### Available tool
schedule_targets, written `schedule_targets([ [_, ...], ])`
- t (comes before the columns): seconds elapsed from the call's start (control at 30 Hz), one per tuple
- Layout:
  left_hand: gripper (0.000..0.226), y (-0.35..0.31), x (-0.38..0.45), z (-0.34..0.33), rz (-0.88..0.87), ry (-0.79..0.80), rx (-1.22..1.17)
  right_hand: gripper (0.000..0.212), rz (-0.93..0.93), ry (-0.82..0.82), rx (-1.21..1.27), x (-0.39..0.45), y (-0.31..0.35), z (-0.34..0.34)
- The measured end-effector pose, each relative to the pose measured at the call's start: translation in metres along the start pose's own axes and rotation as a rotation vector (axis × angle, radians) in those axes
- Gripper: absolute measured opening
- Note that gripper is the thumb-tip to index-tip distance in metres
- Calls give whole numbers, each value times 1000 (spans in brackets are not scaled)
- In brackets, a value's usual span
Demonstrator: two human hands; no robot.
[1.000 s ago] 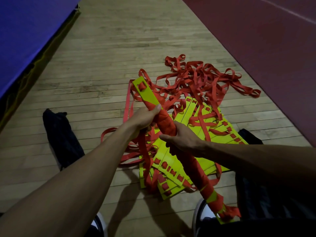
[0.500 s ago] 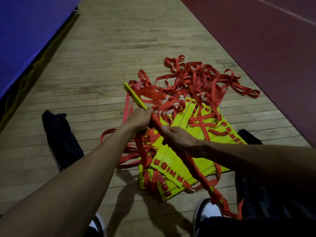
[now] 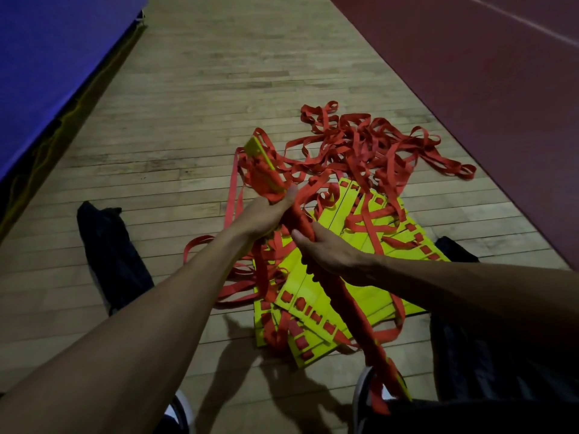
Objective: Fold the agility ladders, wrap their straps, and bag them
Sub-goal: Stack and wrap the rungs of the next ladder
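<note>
- The left hand (image 3: 266, 214) has its fingers curled tight round the top part of a bundle of yellow rungs (image 3: 316, 245) wrapped in red strap. The thumb presses the strap down.
- The right hand (image 3: 332, 250) grips the same bundle a bit lower, with fingers wrapped round it. The bundle slants from the top left down to the shoe (image 3: 366, 393) at the bottom.
- A loose red strap (image 3: 313, 189) runs from the bundle into the big tangle of straps (image 3: 376, 145) on the wooden floor (image 3: 219, 89). If the person pulls too hard, I think the tangle could make a knot.
- The strap could also snag on the flat yellow ladder pile (image 3: 316, 296) that lies under the hands. Then the pile could slide or come apart.
- If one hand lets go, the wrap could slip off and come loose. It would need doing again.
- The low end of the bundle is near the shoe. A strap end hangs there, and a foot could step on it and tug it.
- The wrap looks bumpy. If it gets too fat, it may not fit in a bag.
- A dark bag (image 3: 109, 252) lies on the floor to the left, well apart from the hands. Another dark cloth thing (image 3: 457, 245) lies on the right, just beside the pile. I cannot tell if it is a bag too.
- The room is dim, so a twist in the strap is easy to miss.
</note>
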State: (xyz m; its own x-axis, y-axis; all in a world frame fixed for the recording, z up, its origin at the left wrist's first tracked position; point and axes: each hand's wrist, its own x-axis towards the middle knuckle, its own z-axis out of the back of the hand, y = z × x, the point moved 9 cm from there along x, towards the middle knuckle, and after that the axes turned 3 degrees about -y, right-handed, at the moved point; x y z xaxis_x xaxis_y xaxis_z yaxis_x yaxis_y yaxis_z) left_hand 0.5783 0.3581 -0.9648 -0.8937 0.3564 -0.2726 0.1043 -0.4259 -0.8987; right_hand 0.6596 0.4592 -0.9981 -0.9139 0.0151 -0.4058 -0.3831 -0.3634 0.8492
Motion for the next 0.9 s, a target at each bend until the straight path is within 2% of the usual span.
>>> schedule_targets([
  [0.07,53,1,0,2,12,-14,-6,62,-21,20,4,-2,2,-5],
  [0.1,50,1,1,3,12,-30,-9,63,-16,20,12,-3,3,-6],
  [0.2,45,3,7,6,4,-58,15,46,11,8,31,-3,5,-5],
  [0.33,54,12,8,4,26,-37,24,54,17,-81,-40,1,0,8],
  [0.47,43,6,5,-2,-11,11,-1,45,27,-167,-104,1,6,22],
  [0.63,44,-2,4,-3,-24,28,31,43,51,-83,59,3,3,12],
  [0.8,44,6,2,-1,36,11,-53,21,52,1,-19,4,7,5],
  [0.9,48,3,-2,-2,58,19,-88,24,28,28,-26,2,10,-1],
])
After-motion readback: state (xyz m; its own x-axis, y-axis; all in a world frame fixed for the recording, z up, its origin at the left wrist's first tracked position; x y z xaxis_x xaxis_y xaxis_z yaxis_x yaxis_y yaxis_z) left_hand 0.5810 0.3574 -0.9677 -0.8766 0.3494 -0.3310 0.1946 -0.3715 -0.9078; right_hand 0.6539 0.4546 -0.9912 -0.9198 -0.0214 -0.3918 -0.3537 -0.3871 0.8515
